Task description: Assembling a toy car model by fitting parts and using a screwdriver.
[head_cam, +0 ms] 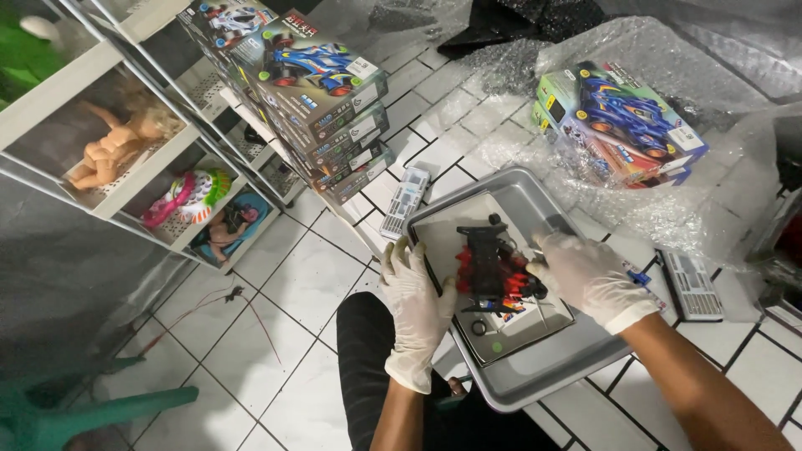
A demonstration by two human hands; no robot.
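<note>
Both hands wear white gloves. My left hand grips the left edge of an open toy kit box that lies inside a grey metal tray on my lap. My right hand rests on the right side of a black and red set of plastic car parts in that box, fingers curled on it. A black wheel and a green dot show on the box's inner sheet.
A stack of toy car boxes stands on the white tiled floor ahead. More boxes sit in bubble wrap at right. Two small grey parts cases lie on the floor. A white shelf with dolls stands left.
</note>
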